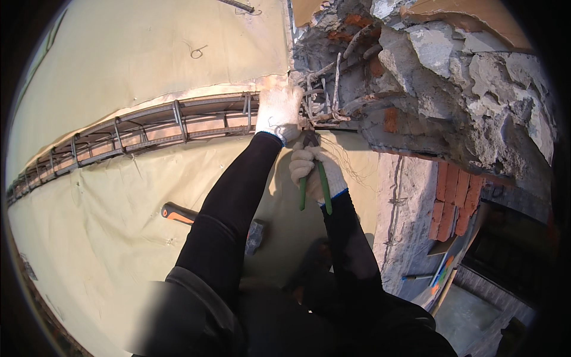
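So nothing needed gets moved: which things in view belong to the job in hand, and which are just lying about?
In use:
Green-handled pliers, in the right hand
Rebar cage, left hand over it
Thin wires beside the pliers, probably

Seemingly lying about:
Orange-and-black handled tool, partly hidden
Small wire loop on the sheet
Dark rod at the top edge

The black-sleeved left arm (235,196) and right arm (355,250) reach forward. The gloved left hand (278,112) stretches farther, grip unclear; the gloved right hand (313,169), just nearer, curls its fingers (301,164).
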Available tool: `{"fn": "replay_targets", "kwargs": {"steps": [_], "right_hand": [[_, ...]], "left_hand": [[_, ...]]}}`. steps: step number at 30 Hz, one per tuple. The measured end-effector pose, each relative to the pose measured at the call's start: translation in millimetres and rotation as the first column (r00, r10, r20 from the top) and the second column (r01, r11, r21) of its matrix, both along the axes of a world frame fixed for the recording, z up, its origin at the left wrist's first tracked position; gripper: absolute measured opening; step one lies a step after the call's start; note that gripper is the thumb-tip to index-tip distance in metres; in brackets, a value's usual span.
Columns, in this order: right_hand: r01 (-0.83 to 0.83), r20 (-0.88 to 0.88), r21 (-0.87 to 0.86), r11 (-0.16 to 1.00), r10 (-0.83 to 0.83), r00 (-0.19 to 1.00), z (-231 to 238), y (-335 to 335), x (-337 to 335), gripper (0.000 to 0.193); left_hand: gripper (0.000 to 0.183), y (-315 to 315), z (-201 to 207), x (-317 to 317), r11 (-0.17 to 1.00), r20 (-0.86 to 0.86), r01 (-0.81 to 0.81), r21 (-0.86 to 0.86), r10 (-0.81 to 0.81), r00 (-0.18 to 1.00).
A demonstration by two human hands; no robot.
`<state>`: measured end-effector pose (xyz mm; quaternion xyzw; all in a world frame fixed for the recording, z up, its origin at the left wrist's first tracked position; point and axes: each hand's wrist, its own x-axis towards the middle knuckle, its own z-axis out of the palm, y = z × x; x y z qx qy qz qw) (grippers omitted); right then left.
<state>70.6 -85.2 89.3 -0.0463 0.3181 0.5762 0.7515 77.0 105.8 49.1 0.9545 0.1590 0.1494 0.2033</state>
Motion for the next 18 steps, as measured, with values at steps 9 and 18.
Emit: {"fn": "replay_targets", "kwargs": {"steps": [9,18], "right_hand": [[0.161,0.077,-0.985,0.061,0.992,0.097,23.3,16.3,0.3,0.035],[0.234,0.489,-0.865,0.445,0.852,0.188,5.0,-15.4,-27.7,0.049]], "left_hand": [[0.082,1.8,-1.5,6.6,0.998,-0.14,0.059,0.002,-0.058,0.988],[0.076,-0.7,-1.2,5.8,0.999,-0.118,0.051,-0.001,-0.051,0.992]]}}
